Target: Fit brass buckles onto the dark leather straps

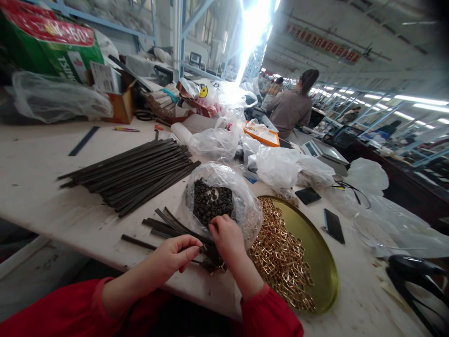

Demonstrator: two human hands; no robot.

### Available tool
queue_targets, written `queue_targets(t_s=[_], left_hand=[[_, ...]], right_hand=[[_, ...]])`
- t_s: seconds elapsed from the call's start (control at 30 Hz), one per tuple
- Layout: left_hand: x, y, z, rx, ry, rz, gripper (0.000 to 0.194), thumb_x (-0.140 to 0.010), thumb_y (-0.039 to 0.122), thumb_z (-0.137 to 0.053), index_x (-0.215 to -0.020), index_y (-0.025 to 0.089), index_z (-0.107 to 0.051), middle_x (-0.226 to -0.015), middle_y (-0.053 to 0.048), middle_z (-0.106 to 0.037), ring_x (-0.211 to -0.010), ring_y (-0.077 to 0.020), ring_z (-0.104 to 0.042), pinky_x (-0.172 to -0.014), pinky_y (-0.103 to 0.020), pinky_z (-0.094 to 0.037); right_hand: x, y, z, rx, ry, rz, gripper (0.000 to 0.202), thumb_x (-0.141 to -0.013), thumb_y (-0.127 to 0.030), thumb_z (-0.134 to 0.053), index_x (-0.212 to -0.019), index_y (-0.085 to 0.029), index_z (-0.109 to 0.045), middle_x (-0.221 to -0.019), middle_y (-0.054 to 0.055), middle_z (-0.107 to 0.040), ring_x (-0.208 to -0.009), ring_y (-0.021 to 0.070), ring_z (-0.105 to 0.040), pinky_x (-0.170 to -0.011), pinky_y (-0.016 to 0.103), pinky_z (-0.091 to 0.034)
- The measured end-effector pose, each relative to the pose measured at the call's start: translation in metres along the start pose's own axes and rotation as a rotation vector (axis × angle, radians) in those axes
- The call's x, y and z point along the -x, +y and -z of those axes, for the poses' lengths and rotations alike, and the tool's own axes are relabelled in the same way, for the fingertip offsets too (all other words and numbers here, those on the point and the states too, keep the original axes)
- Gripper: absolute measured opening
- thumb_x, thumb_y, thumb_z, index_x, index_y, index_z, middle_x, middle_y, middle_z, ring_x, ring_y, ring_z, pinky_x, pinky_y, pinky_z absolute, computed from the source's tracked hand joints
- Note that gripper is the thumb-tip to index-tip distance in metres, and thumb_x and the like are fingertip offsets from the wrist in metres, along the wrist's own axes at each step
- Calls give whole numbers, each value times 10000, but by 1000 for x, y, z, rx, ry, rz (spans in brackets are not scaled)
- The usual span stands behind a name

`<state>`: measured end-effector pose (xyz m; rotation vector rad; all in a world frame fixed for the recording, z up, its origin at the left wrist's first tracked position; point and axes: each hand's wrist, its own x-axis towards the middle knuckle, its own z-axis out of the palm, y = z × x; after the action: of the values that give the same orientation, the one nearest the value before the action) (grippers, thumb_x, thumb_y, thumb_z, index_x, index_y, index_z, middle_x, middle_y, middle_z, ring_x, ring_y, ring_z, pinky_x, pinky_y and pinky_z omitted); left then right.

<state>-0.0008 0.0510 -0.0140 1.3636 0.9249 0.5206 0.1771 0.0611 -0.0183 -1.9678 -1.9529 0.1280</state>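
Observation:
My left hand [178, 252] is closed, thumb and forefinger pinched on a small dark piece with a metallic glint; its exact kind is too small to tell. My right hand [228, 236] reaches over the near rim of a clear plastic bag [245, 196], fingers bent together at the small black loops [212, 203] inside. Whatever is between those fingertips is hidden. Several loose dark strips [161, 227] lie behind my left hand, their near ends bunched below both hands. Right of my right hand, gold-coloured metal buckles [280, 252] are heaped on a round gold tray [321, 262].
A stack of long dark strips [129, 173] lies left on the white table [31, 164]. A phone [334, 225], a black flat object [307, 195] and a scale [326, 154] are at right. Plastic bags [280, 166] crowd the back. Another person [291, 107] sits beyond.

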Motion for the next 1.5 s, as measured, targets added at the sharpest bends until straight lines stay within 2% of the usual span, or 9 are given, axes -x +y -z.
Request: queue_targets(t_s=[0.13,0.33,0.53,0.67,0.87,1.07,1.23,1.37,1.5], left_hand=[[0,0,4,-9,19,-3,354,-717,475,-542,-849,147,-558,-494,104,-377,-440,-73,-314,-425,-190,-268],[2,-2,6,2,60,-34,359,-717,481,-547,-856,150,-551,-472,112,-370,-419,-67,-300,-404,-187,-236],[9,1,6,-1,107,-23,402,-686,518,-560,-857,156,-533,-424,125,-360,-369,-60,-256,-375,-192,-179],[14,5,5,10,138,6,443,-645,545,-567,-852,156,-527,-409,128,-358,-360,-60,-242,-366,-193,-159],[12,7,8,-5,186,18,464,-617,573,-578,-828,162,-539,-406,121,-368,-354,-56,-240,-368,-195,-150],[-5,21,12,-20,203,-74,440,-659,552,-568,-820,142,-564,-461,101,-378,-411,-68,-308,-399,-186,-228],[-11,31,6,-250,194,-177,352,-762,458,-487,-837,137,-610,-514,66,-451,-482,-101,-403,-458,-202,-317],[-8,30,6,-470,193,-236,295,-806,378,-451,-851,156,-640,-703,4,-634,-636,-146,-548,-598,-229,-399],[-6,25,7,-561,192,-240,268,-824,343,-435,-829,174,-643,-762,-1,-669,-718,-165,-596,-660,-233,-407]], right_hand=[[-9,-12,-15,147,-33,-20,114,-800,-179,-532,-793,-137,-638,-848,121,-646,-813,249,-602,-667,328,-401],[-11,-13,-15,198,-26,-67,190,-831,-295,-513,-835,-136,-617,-830,122,-658,-777,242,-624,-653,322,-410],[-17,-10,-10,128,-5,-71,179,-777,-238,-570,-944,-178,-586,-911,85,-642,-790,212,-625,-648,289,-408],[-24,-10,-14,25,-10,-29,111,-757,-181,-566,-853,-187,-620,-890,86,-637,-820,227,-614,-697,310,-401],[-26,-3,-14,-274,44,-43,92,-757,-150,-517,-789,-151,-604,-866,110,-641,-842,225,-601,-764,339,-407],[10,-6,8,-757,-35,-69,244,-848,-361,-391,-920,-165,-517,-781,44,-677,-631,144,-625,-588,259,-482],[35,-19,16,-1203,-35,-164,233,-769,-382,-551,-889,-182,-559,-738,5,-645,-609,129,-602,-605,261,-492],[39,-23,14,-972,116,-61,206,-826,-296,-497,-954,-192,-622,-818,32,-637,-711,149,-600,-676,283,-484],[39,-20,10,-775,150,79,236,-861,-232,-443,-965,-191,-651,-844,52,-625,-767,159,-590,-699,283,-472]])
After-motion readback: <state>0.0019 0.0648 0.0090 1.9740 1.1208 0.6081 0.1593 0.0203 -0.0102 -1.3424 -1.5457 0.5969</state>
